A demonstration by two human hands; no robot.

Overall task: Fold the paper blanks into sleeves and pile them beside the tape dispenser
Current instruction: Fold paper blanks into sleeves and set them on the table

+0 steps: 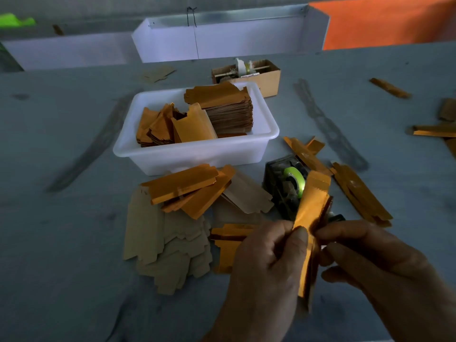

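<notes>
We pinch the gold paper blank [311,213] between left hand [266,267] and right hand [385,265]; it looks light, creasable, best gripped along its edges.

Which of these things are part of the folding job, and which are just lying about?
In the job: blank pinched by left hand and right hand; tape dispenser; white tub of blanks; folded sleeves; flat blanks.

Lying about: cardboard box; white tray; orange sheet.

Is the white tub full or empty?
Well filled: the white tub holds a tall stack of paper blanks and looser orange ones above its rim.
</notes>
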